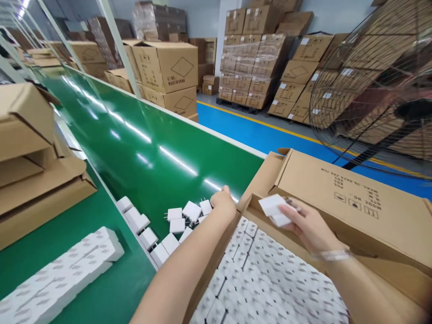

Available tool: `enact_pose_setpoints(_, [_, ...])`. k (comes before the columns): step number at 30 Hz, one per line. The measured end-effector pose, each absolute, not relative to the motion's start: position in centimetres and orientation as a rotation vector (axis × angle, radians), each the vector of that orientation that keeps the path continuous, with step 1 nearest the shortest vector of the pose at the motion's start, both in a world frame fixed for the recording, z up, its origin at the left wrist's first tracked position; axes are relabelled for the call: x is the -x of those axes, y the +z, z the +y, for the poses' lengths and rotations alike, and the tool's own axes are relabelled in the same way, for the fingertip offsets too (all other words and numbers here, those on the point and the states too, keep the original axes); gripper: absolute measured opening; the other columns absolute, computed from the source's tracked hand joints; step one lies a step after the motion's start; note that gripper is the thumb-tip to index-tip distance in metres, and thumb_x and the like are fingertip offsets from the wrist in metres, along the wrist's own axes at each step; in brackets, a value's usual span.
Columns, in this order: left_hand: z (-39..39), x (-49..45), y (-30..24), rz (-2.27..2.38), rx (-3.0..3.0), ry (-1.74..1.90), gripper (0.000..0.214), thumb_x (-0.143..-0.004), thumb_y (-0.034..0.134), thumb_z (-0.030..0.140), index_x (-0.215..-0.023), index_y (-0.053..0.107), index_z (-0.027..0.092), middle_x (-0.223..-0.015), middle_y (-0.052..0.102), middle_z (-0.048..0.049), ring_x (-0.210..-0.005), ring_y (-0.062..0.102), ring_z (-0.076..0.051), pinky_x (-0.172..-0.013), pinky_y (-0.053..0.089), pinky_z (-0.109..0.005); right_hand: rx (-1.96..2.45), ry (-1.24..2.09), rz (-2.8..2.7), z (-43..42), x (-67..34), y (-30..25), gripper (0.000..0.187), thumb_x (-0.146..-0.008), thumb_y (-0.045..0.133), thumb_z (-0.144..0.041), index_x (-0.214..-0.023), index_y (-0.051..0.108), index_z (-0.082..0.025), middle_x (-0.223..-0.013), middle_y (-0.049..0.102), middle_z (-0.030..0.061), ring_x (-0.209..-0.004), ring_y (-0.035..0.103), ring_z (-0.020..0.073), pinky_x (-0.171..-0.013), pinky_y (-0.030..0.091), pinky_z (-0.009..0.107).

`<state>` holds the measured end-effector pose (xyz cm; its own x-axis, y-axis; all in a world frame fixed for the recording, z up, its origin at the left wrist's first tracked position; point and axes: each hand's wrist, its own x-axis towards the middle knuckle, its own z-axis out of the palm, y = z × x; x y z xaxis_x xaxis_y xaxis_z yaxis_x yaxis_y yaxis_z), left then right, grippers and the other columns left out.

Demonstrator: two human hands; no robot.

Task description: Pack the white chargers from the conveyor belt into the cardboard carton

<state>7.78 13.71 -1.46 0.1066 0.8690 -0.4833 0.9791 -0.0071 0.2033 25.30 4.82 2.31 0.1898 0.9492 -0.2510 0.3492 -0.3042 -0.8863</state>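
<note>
My right hand (305,222) pinches white plug-in power adapters (275,208), apparently two, above the far side of an open carton (251,202). Rows of white adapters (270,261) with metal prongs fill the carton below. My left hand (223,202) is curled by the carton's far left corner, over the green conveyor belt. Whatever its fingers grip is hidden from view. Loose white adapters (177,226) lie on the belt just left of my left forearm, some with prongs showing.
A block of white adapters (64,274) sits on the green side table at left, below open cardboard boxes (37,148). The green belt (141,148) runs away to the far left. A large fan (378,85) stands at right. Stacked cartons (249,58) line the wall.
</note>
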Motion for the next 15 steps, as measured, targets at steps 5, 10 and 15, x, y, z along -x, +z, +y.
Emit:
enact_pose_setpoints(5, [14.5, -8.6, -1.5, 1.799, -1.899, -0.366, 0.073, -0.076, 0.068, 0.014, -0.14, 0.033, 0.008, -0.117, 0.066, -0.0221, -0.11, 0.065, -0.026, -0.074, 0.053, -0.027, 1.622, 1.339, -0.714, -3.2, -25.7, 0.5, 0.052, -0.058, 0.085, -0.053, -0.099, 0.074, -0.023, -0.096, 0.077, 0.0093, -0.082, 0.071, 0.028, -0.061, 0.063, 0.034])
enact_pose_setpoints(10, [15.2, -9.5, -1.1, 1.758, -2.01, -0.347, 0.053, -0.087, 0.064, 0.018, -0.136, 0.044, 0.015, -0.122, 0.064, -0.0143, -0.112, 0.062, -0.025, -0.085, 0.054, -0.037, 1.379, 1.393, -0.312, -6.9, -24.9, -0.3, 0.042, -0.06, 0.084, -0.056, -0.09, 0.077, -0.028, -0.083, 0.079, 0.0072, -0.071, 0.073, 0.0254, -0.063, 0.064, 0.033])
enact_pose_setpoints(15, [15.4, -9.9, -1.0, 1.753, -2.045, -0.363, 0.031, -0.093, 0.06, 0.033, -0.117, 0.06, 0.015, -0.122, 0.062, -0.0096, -0.111, 0.06, -0.024, -0.091, 0.052, -0.045, 1.25, 1.523, -0.24, -8.2, -24.5, -2.0, 0.038, -0.063, 0.077, -0.063, -0.089, 0.078, -0.035, -0.083, 0.079, 0.0026, -0.06, 0.071, 0.0212, -0.051, 0.06, 0.03])
